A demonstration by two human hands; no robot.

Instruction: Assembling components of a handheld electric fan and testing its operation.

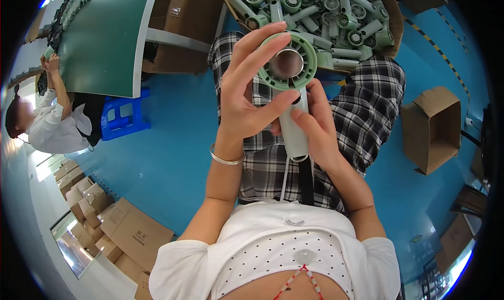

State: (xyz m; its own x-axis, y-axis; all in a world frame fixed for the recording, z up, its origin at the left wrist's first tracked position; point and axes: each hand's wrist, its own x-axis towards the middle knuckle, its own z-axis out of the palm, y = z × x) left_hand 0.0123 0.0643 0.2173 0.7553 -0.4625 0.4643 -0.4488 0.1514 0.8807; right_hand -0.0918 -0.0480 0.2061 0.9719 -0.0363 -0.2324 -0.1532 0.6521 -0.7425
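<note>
A pale green handheld fan (294, 134) is held upright over my lap, its round grille head away from me and its handle toward me. The head has a green ring, dark slots and a shiny round centre that reflects like a mirror. My left hand (244, 97) curves round the left side of the head, with fingertips on the upper rim and the thumb at the neck. My right hand (321, 129) grips the handle from the right, its thumb lying along the front. Some right fingers are hidden behind the handle.
Beyond my knees stands a cardboard box (400, 24) heaped with similar handheld fans (344, 21). An open carton (433, 129) sits on the blue floor at right. At left are a green-topped table (107, 42), a blue stool (123, 116), a seated co-worker (58, 121) and stacked cartons (136, 234).
</note>
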